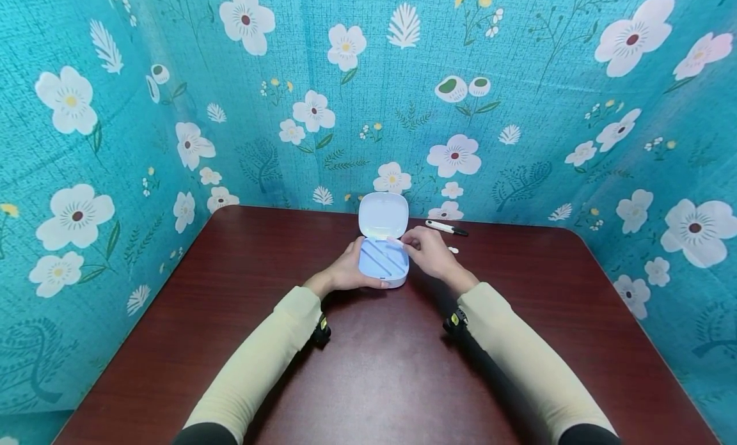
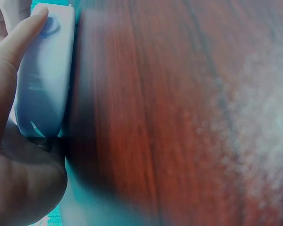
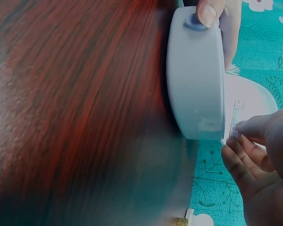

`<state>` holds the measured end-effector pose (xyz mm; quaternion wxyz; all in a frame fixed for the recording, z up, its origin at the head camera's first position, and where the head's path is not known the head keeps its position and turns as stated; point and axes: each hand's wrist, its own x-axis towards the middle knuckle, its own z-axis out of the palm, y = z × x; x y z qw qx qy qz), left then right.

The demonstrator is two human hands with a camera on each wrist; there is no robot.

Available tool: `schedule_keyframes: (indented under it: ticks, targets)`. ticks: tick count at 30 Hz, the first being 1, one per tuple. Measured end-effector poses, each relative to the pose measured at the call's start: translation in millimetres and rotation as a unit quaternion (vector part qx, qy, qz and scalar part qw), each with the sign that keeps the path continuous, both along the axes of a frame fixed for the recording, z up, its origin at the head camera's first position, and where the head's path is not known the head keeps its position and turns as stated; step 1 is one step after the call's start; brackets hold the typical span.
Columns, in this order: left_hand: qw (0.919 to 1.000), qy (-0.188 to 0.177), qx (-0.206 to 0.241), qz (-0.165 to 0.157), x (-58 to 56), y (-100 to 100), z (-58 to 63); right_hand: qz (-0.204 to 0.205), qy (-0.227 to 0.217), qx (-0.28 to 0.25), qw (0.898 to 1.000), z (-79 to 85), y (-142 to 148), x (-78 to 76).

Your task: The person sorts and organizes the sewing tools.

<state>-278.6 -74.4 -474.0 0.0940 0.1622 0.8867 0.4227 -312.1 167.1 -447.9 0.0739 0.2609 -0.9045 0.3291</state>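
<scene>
A small white case (image 1: pixel 397 282) stands on the table with its lid (image 1: pixel 383 213) raised at the back. Slanting dividers cross its pale blue inside. My left hand (image 1: pixel 345 270) grips the case from the left, its thumb on the round blue button (image 2: pixel 49 27) at the front. At the back right of the case, my right hand (image 1: pixel 428 250) pinches a narrow pale strip with dark printed marks (image 3: pixel 235 117) between thumb and fingers. The strip lies close to the open lid; its exact kind is unclear.
Behind my right hand lies a white pen with a black end (image 1: pixel 446 227). A small white piece (image 1: pixel 453 250) is beside that hand. The dark red wooden table (image 1: pixel 368 381) ends at a flowered turquoise curtain (image 1: pixel 368 132).
</scene>
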Motion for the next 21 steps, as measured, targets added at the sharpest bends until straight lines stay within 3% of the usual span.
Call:
schedule_keyframes:
  ticks: [21]
  targets:
    - [1.0000,0.002,0.007,0.000,-0.1,0,-2.5,0.009,0.029,0.075,0.997,-1.5,-15,-4.7]
